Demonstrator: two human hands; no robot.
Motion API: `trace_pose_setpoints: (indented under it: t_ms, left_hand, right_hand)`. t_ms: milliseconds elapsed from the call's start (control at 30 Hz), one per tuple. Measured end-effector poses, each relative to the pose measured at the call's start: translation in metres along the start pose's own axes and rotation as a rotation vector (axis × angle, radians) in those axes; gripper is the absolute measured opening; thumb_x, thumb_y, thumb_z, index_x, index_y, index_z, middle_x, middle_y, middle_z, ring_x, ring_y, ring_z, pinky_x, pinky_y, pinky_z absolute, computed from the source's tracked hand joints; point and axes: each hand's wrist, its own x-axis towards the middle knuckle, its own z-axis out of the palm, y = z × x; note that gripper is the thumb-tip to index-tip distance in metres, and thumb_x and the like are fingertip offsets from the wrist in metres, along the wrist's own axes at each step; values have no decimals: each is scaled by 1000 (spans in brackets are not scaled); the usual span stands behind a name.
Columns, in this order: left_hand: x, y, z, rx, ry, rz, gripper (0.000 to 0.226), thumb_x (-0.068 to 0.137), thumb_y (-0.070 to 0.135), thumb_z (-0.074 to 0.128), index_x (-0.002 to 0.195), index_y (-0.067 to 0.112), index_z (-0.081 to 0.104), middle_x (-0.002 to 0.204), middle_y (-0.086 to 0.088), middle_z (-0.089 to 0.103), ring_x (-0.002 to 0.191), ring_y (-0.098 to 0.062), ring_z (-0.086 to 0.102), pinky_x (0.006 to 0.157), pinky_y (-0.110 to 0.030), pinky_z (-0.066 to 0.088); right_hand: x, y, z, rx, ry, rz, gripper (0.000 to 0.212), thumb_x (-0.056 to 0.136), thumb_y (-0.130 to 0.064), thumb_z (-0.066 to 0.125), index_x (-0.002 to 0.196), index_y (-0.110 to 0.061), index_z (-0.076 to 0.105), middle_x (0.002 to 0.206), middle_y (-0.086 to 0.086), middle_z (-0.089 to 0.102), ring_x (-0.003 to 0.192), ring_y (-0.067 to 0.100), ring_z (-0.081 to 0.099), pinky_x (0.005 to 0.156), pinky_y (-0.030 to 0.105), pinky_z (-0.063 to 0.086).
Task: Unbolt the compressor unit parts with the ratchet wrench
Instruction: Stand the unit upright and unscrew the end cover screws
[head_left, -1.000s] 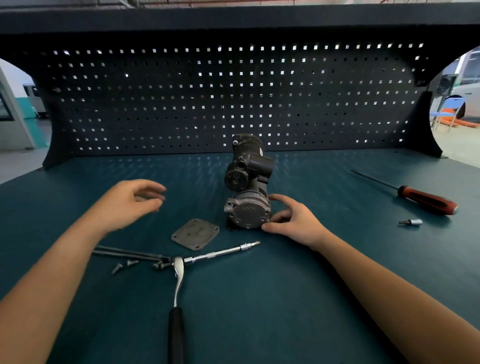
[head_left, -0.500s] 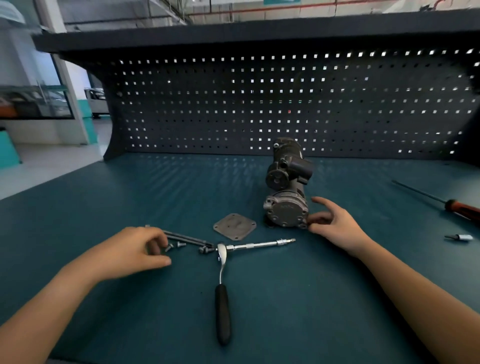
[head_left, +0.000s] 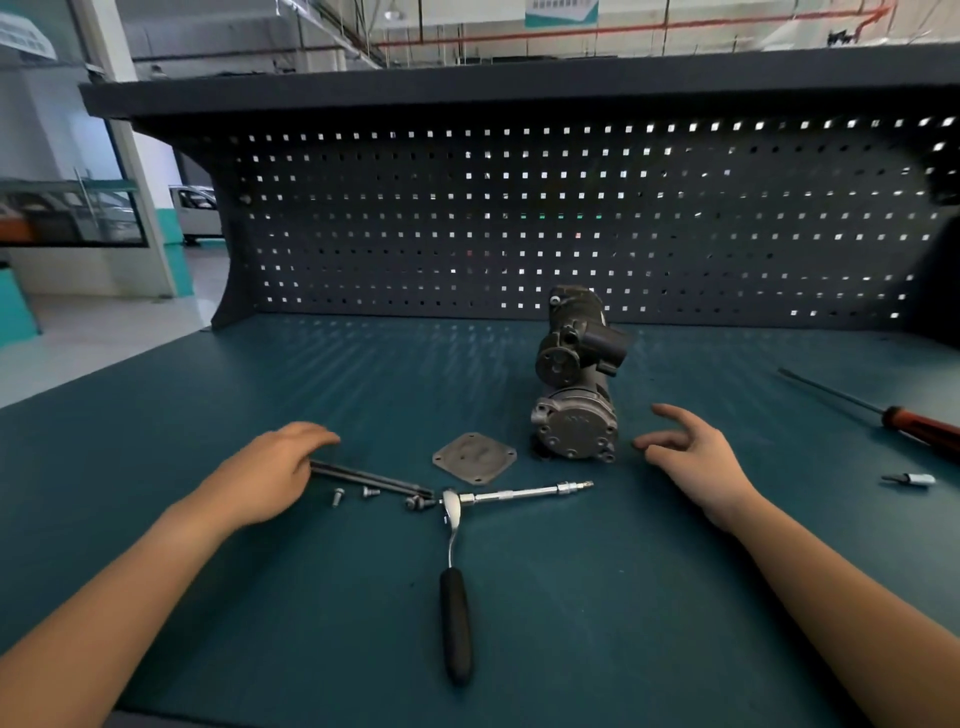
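Observation:
The dark compressor unit (head_left: 576, 379) lies on the teal bench, its round grey end cover facing me. A square grey cover plate (head_left: 474, 457) lies loose just left of it. The ratchet wrench (head_left: 457, 561) rests flat in front, black handle toward me and its silver extension bar (head_left: 524, 493) pointing right. My left hand (head_left: 270, 473) lies over the left end of two long dark bolts (head_left: 374, 480), fingers roughly flat; whether it holds them is hidden. My right hand (head_left: 691, 457) hovers a short way right of the compressor, fingers loosely spread, holding nothing.
Small loose screws (head_left: 337, 498) lie near the long bolts and the ratchet head. A red-handled screwdriver (head_left: 914, 423) and a small bit (head_left: 911, 479) lie at the far right. A black pegboard (head_left: 571, 218) closes off the back of the bench.
My left hand came down from mid-air onto the long bolts at the left. My right hand let go of the compressor's end and moved slightly right. The view swung left and up.

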Motion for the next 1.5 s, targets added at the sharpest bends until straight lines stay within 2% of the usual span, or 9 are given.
trace_pose_setpoints:
  t_ms: [100, 300, 433, 567, 767, 967, 1100, 1367, 1500]
  left_hand:
    - [8, -9, 7, 41, -120, 18, 40, 94, 3, 40, 130, 17, 51, 136, 2, 47, 125, -16, 43, 106, -25, 30]
    - [12, -18, 11, 49, -29, 16, 28, 92, 10, 49, 116, 19, 59, 117, 6, 55, 105, -11, 52, 92, -24, 40]
    - [11, -23, 7, -30, 45, 51, 20, 84, 9, 64, 90, 28, 61, 98, 6, 58, 83, -6, 53, 75, -21, 38]
    - [7, -26, 4, -129, 86, 69, 35, 76, 10, 74, 72, 39, 54, 84, 12, 59, 79, -7, 57, 71, -26, 40]
    - [3, -25, -1, -203, 252, 88, 28, 86, 20, 59, 76, 46, 56, 81, 24, 63, 76, -3, 60, 67, -24, 44]
    - [-1, 12, -1, -353, 314, 62, 20, 92, 29, 46, 74, 34, 55, 60, 13, 64, 51, 2, 54, 48, -9, 39]
    - [-7, 40, 6, -409, 327, 32, 22, 93, 20, 47, 73, 27, 54, 50, 1, 58, 46, -8, 52, 50, -17, 40]
    - [-22, 100, -6, -694, 199, 109, 27, 93, 15, 37, 97, 39, 49, 46, 5, 52, 42, -4, 44, 46, -22, 37]
    - [-42, 129, -8, -599, 177, 266, 34, 91, 24, 33, 109, 51, 40, 49, 17, 52, 45, -4, 46, 45, -18, 33]
  right_hand:
    - [0, -1, 0, 8, 15, 7, 53, 82, 4, 58, 131, -14, 47, 83, -8, 68, 83, 12, 60, 83, 26, 43]
    - [-1, -3, 0, -11, -10, 24, 47, 83, 1, 58, 128, -14, 51, 85, -6, 68, 84, 11, 61, 83, 26, 44]
    - [-2, -3, 0, -33, -29, 24, 39, 84, -1, 58, 121, -12, 57, 84, -5, 68, 83, 9, 62, 77, 20, 44]
    - [-2, -4, 0, -42, -35, 25, 32, 84, -4, 60, 114, -13, 61, 82, -6, 68, 85, 9, 63, 76, 18, 44]
    - [-3, -3, 1, -42, -30, 28, 27, 84, -6, 61, 110, -14, 64, 87, 0, 69, 91, 15, 64, 82, 23, 46]
    - [-3, -4, 0, -55, -27, 25, 24, 85, -10, 62, 108, -16, 65, 93, 4, 70, 92, 16, 64, 82, 23, 46]
    - [-5, -5, 1, -97, -10, 7, 18, 86, -15, 63, 102, -20, 65, 96, 0, 69, 93, 13, 63, 82, 20, 43]
    - [-13, -28, 15, 42, 83, -112, 48, 88, -29, 60, 133, -24, 45, 132, -11, 47, 118, 7, 48, 93, 21, 35]
    - [-2, -78, 21, 94, 238, -200, 54, 86, -37, 60, 136, -26, 42, 141, -7, 41, 127, 10, 42, 98, 25, 34]
